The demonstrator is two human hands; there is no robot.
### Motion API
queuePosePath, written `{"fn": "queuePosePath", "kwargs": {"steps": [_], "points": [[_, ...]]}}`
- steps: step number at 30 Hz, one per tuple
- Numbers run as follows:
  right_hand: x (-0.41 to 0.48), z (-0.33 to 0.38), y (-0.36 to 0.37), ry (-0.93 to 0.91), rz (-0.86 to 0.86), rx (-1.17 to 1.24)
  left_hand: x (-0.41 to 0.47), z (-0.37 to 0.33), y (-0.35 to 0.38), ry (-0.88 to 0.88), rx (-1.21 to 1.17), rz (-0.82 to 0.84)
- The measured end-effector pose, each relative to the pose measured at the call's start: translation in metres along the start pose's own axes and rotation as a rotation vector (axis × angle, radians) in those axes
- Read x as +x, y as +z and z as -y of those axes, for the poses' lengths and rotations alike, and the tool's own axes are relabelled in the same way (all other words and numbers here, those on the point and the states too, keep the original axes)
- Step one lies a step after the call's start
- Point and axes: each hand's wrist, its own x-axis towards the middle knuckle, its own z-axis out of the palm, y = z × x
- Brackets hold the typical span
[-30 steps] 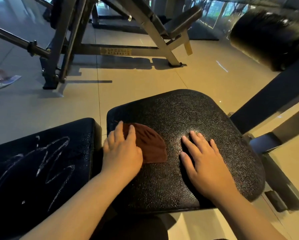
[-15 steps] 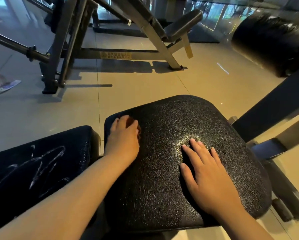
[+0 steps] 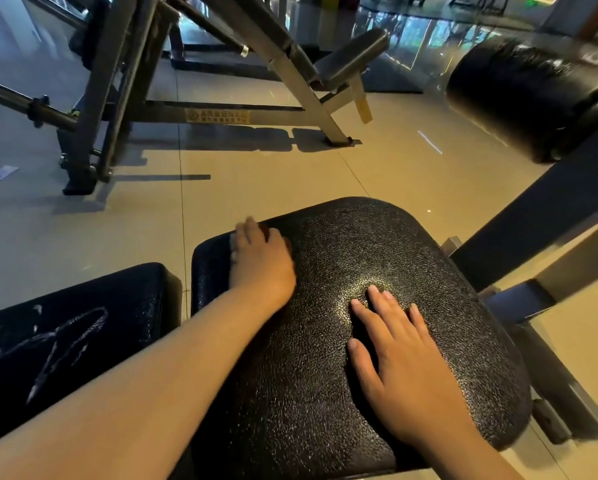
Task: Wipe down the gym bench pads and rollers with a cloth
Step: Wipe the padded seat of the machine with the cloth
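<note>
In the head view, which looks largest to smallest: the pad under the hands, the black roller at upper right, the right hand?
1. pad
2. roller, farther off and cut by the frame edge
3. right hand, nearer the camera, so it looks enlarged

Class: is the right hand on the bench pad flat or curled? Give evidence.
Flat. The right hand lies palm down on the pad, fingers straight and slightly spread, holding nothing.

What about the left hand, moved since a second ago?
Yes. The left hand slid forward, toward the far left corner of the seat pad.
</note>
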Motion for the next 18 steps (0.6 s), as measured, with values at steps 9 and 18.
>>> {"fn": "queuePosePath", "kwargs": {"steps": [9, 18], "points": [[-0.001, 0.003, 0.002, 0.001, -0.004, 0.005, -0.012, 0.039, -0.002, 0.190, 0.031, -0.075], [-0.002, 0.002, 0.000, 0.023, -0.026, 0.025, 0.010, -0.045, 0.024, 0.444, -0.003, 0.100]]}}
